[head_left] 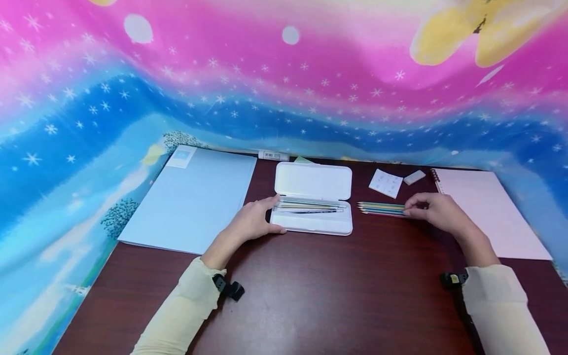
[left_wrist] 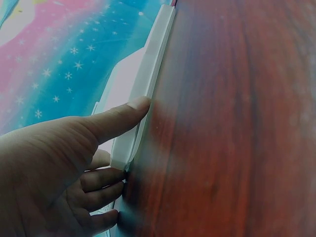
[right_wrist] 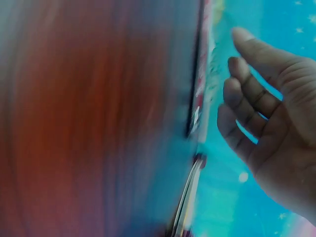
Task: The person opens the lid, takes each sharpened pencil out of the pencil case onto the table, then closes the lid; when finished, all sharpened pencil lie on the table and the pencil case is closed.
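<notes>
1. Pencil case (head_left: 312, 207) lies open at the desk's (head_left: 310, 296) middle, some pencils inside; left hand (head_left: 253, 222) grips its left end.
2. Loose coloured pencils (head_left: 381, 209) remain just right of it; right hand (head_left: 437, 209) touches their ends, fingers loosely curved.
3. Blue folder (head_left: 195, 197), pink notebook (head_left: 488, 212), eraser (head_left: 414, 177) flank them; nothing blocks.

Open pencil case (head_left: 312, 203) at table (head_left: 310, 296) centre, pens in its tray, lid toward 12 o'clock. Folder (head_left: 191, 199) at its 9 o'clock. Loose pencils (head_left: 381, 209) just beside it at 3 o'clock; notebook (head_left: 492, 212) further at 3. Sticker sheet (head_left: 386, 183) and eraser (head_left: 414, 177) at 2 o'clock. Glue stick (head_left: 273, 156) at 11, by table's far edge.
</notes>
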